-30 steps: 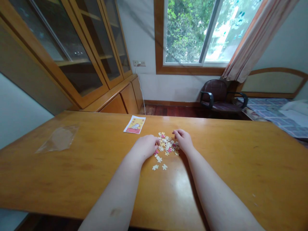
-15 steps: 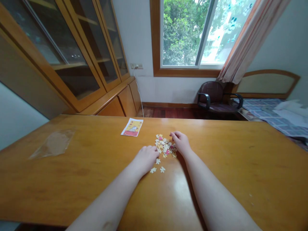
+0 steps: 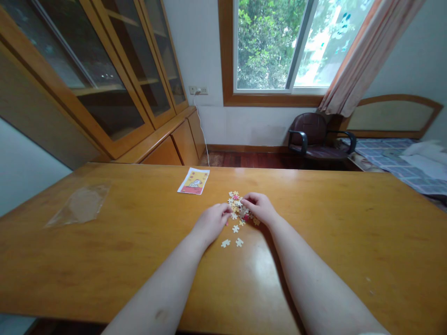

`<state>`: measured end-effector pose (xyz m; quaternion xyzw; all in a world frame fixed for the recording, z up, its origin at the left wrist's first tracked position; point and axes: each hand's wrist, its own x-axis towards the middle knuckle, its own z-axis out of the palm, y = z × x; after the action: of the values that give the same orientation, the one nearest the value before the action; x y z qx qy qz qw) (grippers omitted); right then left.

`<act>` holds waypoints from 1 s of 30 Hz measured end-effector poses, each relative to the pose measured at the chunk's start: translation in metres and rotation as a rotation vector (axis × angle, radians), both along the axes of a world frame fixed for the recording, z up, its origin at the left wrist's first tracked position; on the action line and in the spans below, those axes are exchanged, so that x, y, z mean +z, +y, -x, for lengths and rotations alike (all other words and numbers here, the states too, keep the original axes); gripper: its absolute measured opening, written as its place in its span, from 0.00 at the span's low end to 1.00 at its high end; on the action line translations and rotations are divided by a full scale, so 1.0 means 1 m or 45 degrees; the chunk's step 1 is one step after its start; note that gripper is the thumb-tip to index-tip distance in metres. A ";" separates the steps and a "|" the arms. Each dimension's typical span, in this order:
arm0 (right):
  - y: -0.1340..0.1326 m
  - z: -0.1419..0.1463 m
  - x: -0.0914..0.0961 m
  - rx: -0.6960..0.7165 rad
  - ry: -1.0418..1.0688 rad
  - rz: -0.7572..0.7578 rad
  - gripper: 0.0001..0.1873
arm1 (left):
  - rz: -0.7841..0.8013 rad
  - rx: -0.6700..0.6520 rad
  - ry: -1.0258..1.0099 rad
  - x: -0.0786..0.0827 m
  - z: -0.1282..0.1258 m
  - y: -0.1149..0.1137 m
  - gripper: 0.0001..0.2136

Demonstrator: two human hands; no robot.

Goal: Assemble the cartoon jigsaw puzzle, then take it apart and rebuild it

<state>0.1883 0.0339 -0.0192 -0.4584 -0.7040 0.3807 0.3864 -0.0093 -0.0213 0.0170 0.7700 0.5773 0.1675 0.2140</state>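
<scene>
A small heap of jigsaw puzzle pieces (image 3: 234,209), pale with some yellow and pink ones, lies between my hands on the wooden table (image 3: 146,270). My left hand (image 3: 213,222) is at the heap's left edge, thumb and fingers closed together; whatever they hold is hidden. From the right, my right hand (image 3: 261,207) reaches over the heap with its fingertips pinched at a pale puzzle piece. Nearer to me, a few loose pieces (image 3: 239,242) lie apart from the heap. A pink piece (image 3: 226,224) shows just below my left fingers.
A picture card (image 3: 193,181) with a white animal on yellow and pink lies beyond the heap to the left. Farther left is a clear plastic bag (image 3: 82,204). Past the table's far edge stand a glass-door cabinet (image 3: 153,122), an office chair (image 3: 310,132) and a bed (image 3: 394,156).
My right hand has moved left and down over the heap. My left hand has shifted slightly up, its fingers drawn together, uncovering a pink piece. The camera has tilted a little.
</scene>
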 end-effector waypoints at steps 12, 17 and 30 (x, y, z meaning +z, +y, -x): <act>0.012 -0.010 -0.005 -0.368 -0.219 -0.017 0.18 | 0.272 0.046 0.254 0.015 0.051 0.002 0.38; 0.016 -0.007 -0.011 -0.418 -0.123 0.064 0.19 | 0.412 -0.057 0.418 -0.006 0.038 -0.020 0.54; 0.010 0.011 -0.020 -0.048 0.222 0.110 0.22 | -0.037 -0.245 0.320 -0.039 -0.003 0.040 0.50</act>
<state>0.1777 0.0443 -0.0393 -0.4527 -0.6419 0.4418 0.4333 -0.0060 0.0183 -0.0218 0.8397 0.5206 0.0569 0.1438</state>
